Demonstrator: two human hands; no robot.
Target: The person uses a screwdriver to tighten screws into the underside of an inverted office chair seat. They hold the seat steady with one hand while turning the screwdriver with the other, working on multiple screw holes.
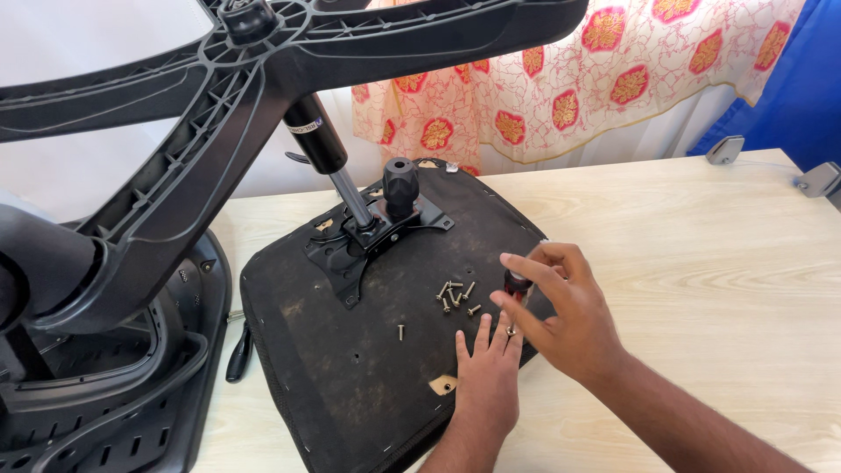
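The right hand [561,307] is curled around a short screwdriver [517,282] with a dark red-and-black handle, fingers closed on the grip and the tool standing nearly upright over the near right part of the upturned seat base [350,385]. Just beside it the left hand [486,372] lies flat and open, palm down on the black underside fabric, its fingertips close to the screwdriver's tip, where a single screw [511,331] appears to stand — the spot is partly hidden by the fingers, so I cannot tell whether the blade is seated in it. A loose cluster of screws [455,296] lies on the fabric just left of the hands, and one more stray screw [401,331] sits further left, apart from the rest. Beyond them the black metal tilt mechanism [368,241] is bolted near the middle of the seat, with the gas lift cylinder [328,149] rising from it to the five-arm chair base [219,105] that looms across the top of the view. A black plastic backrest [105,385] lies at the left on the pale wooden table [701,245]. Judging by this, the step in hand is working one screw at the seat's edge; the next move seems to call for keeping the blade square in the head while the flat hand steadies the seat.
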